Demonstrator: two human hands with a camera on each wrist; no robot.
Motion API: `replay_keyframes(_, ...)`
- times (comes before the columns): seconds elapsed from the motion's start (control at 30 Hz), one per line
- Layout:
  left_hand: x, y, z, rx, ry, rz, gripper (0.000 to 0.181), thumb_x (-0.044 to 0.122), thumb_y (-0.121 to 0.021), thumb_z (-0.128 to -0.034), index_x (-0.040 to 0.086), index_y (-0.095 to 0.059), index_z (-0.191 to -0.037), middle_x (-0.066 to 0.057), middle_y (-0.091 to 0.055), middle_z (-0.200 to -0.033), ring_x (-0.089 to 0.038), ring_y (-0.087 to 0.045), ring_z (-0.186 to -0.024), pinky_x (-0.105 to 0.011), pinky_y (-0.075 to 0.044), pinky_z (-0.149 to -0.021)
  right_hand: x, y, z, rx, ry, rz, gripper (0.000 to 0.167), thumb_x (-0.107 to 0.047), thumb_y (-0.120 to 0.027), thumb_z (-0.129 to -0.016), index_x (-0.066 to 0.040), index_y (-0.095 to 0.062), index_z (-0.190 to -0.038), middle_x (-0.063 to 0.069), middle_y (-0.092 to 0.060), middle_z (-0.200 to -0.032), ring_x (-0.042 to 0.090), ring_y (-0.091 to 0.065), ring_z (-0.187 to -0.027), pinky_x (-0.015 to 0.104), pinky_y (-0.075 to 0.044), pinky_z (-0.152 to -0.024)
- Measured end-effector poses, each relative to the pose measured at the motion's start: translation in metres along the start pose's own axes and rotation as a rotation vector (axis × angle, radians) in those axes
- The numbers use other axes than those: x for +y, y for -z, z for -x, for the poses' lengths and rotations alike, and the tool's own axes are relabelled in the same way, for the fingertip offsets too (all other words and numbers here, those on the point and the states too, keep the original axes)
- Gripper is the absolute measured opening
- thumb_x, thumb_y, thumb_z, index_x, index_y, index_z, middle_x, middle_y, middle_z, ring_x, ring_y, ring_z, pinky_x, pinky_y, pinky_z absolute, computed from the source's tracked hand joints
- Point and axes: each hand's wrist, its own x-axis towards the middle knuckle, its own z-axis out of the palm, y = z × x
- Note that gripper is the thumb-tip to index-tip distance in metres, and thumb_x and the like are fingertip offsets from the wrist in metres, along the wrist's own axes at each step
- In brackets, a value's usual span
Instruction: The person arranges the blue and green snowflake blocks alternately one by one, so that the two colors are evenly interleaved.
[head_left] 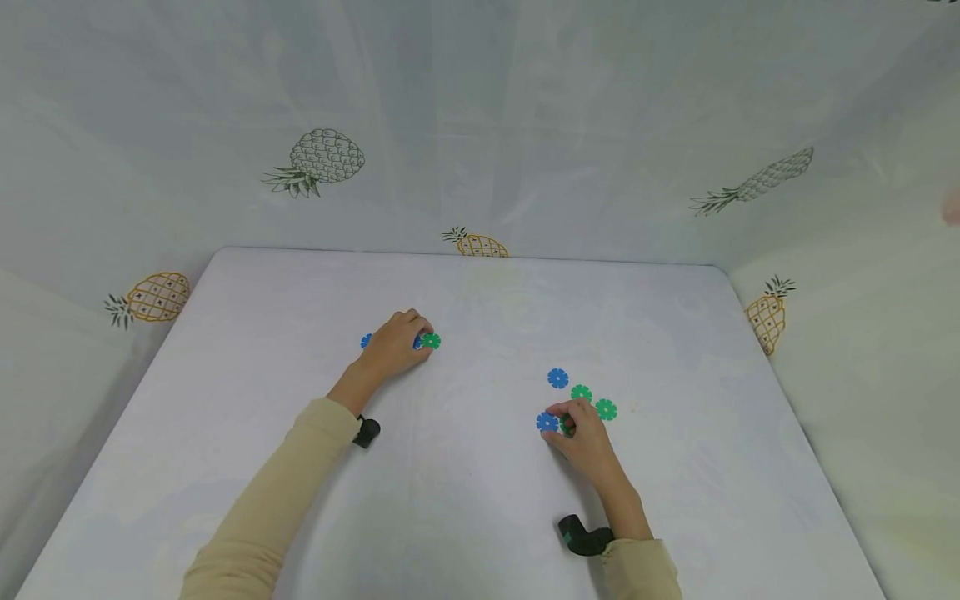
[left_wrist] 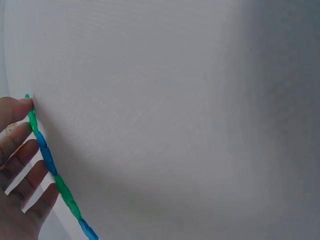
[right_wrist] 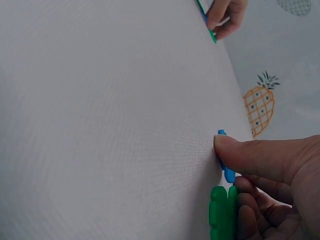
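My left hand is over a row of flat blue and green notched plastic discs on the table. Its thumb and forefinger are at opposite edges of the end green disc, and the other fingertips touch along the row. A blue disc shows at the row's left end; the hand hides the middle. On the right, my right hand pinches a blue notched disc by its edges, between thumb and forefinger. A green disc is under its curled fingers, partly hidden in the head view.
Beyond the right hand lie a blue disc, a green disc and another green disc. The white table meets a pale curtain printed with pineapples. Black devices sit at both wrists.
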Motion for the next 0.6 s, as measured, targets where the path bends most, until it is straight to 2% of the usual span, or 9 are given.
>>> replay_keyframes(0.43, 0.0044, 0.0020, -0.0009, -0.021, 0.025, -0.011, 0.030, 0.023, -0.065, -0.0850, 0.008, -0.060, -0.110, -0.009, -0.056, -0.110, -0.028, -0.049, -0.109, -0.040, -0.044, -0.094, -0.0016, 0.0001, 0.0010, 0.000, -0.001, 0.016, 0.028, -0.005, -0.072, -0.078, -0.002, -0.061, -0.104, 0.011, -0.051, -0.100, 0.019, -0.045, -0.087, 0.031, -0.042, -0.075)
replay_keyframes(0.6, 0.0045, 0.0022, -0.0009, -0.023, 0.030, -0.007, 0.029, 0.022, -0.066, -0.0849, 0.008, -0.061, -0.110, -0.009, -0.056, -0.110, -0.028, -0.049, -0.109, -0.040, -0.044, -0.094, -0.0053, 0.0005, 0.0009, 0.008, -0.003, 0.035, 0.023, -0.005, -0.070, -0.080, -0.004, -0.061, -0.101, 0.011, -0.052, -0.099, 0.020, -0.047, -0.090, 0.035, -0.045, -0.078)
